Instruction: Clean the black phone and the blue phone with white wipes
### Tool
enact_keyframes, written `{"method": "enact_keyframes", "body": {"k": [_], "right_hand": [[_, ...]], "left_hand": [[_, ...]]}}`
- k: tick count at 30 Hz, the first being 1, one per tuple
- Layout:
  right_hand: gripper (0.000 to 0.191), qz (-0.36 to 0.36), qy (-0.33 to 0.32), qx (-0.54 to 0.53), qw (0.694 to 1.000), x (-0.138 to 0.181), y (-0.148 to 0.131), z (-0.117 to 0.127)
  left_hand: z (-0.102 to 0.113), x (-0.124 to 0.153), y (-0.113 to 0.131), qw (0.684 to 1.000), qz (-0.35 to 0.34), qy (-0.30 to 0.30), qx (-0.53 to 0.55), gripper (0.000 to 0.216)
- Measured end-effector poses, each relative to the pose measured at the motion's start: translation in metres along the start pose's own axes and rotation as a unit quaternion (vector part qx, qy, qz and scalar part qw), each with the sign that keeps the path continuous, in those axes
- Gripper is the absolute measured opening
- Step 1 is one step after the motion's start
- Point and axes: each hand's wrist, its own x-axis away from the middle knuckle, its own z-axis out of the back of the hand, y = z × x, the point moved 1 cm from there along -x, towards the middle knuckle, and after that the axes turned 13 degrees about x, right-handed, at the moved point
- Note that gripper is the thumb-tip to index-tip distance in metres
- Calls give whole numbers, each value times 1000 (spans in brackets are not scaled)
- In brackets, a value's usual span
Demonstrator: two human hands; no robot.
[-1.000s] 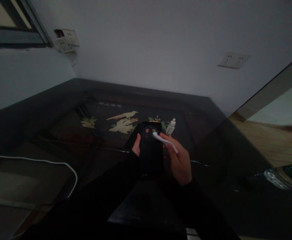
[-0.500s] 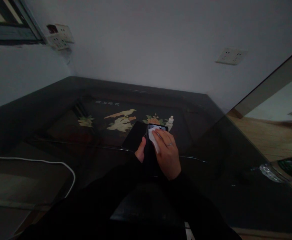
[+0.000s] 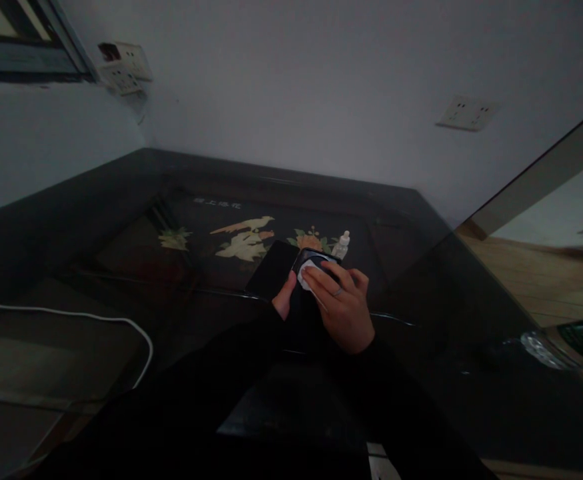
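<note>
My left hand [image 3: 284, 297] is closed on the left edge of a dark phone [image 3: 325, 255], its thumb along the side and its other fingers hidden. A white wipe [image 3: 306, 275] is pinched under the fingers of my right hand [image 3: 347, 308] and pressed flat on the phone's screen. That hand covers most of the screen and wears a ring. Just behind the phone stands a small clear dropper bottle [image 3: 342, 247] with a white top. To the left, a black flat panel [image 3: 271, 268] lies beside the phone; whether it is joined to it I cannot tell.
Under my hands is a glossy black table [image 3: 421, 267] with inlaid birds and flowers [image 3: 244, 245]. A white cable [image 3: 71, 313] curves over its left side. At the right edge lies a clear bottle [image 3: 551, 348] with a green label. Wall sockets [image 3: 467, 113] are behind.
My right hand has shifted slightly right and its fingers have spread a little, the wipe bunched lower and left on the screen. My left hand keeps its grip. The view has moved slightly.
</note>
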Motion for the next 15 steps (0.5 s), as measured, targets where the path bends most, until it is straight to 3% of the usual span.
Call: {"method": "enact_keyframes", "body": {"k": [4, 8, 12, 15], "right_hand": [[30, -43, -3, 27, 999, 1, 5, -4], [28, 17, -34, 9, 999, 3, 2, -5], [30, 91, -66, -2, 994, 8, 10, -3], [33, 152, -78, 2, 985, 11, 22, 0]], "left_hand": [[-13, -7, -16, 986, -72, 48, -142, 41], [-10, -5, -25, 968, -118, 99, -199, 30], [3, -3, -22, 975, -72, 93, -189, 19], [12, -8, -11, 990, 23, 84, -113, 15]]}}
